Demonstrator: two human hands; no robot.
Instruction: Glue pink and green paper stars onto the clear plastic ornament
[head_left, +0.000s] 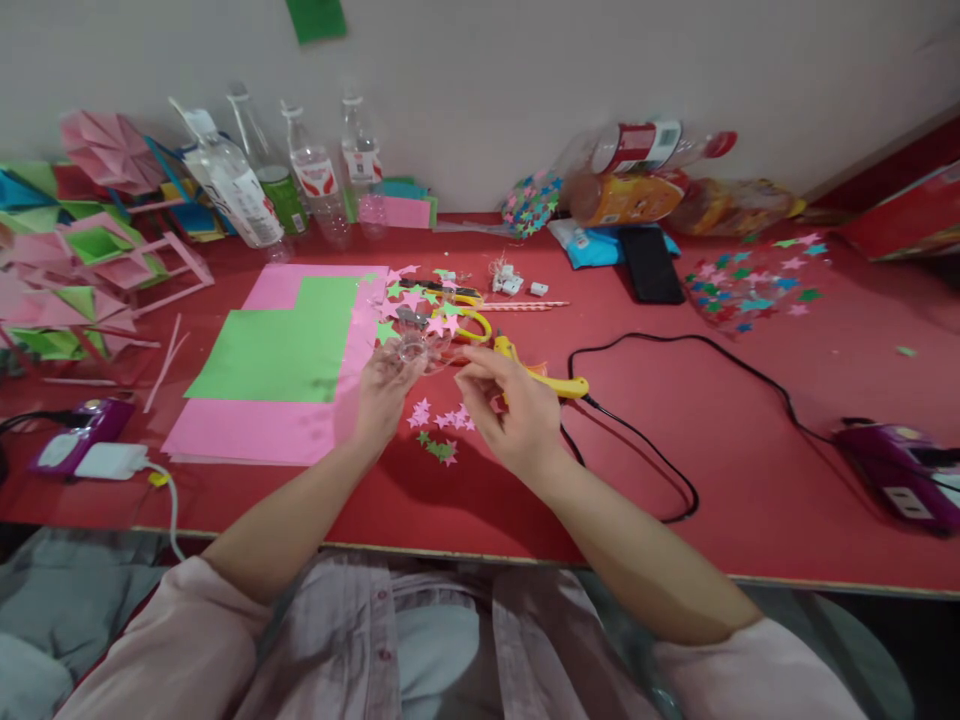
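Observation:
My left hand [386, 392] is closed around a clear plastic piece [414, 348], which looks like part of a cut bottle, held above the table. Pink and green paper stars [433, 300] cover its far side. Close by on the right, my right hand [514, 405] has thumb and fingers pinched together at the piece's edge; what they hold is too small to make out. Below the hands lie loose pink stars [450, 420] and green stars [435, 447]. A yellow glue gun [562, 385] rests beside my right hand, and yellow-handled scissors [478, 322] lie behind the plastic.
Pink sheets [247, 432] and a green sheet [277, 350] lie left. Several bottles [319, 185] stand behind, with folded paper shapes [112, 250] further left. A black cord [720, 340] runs to a purple power strip [892, 470]. Right are a phone [651, 265] and a star-covered plastic piece [754, 285].

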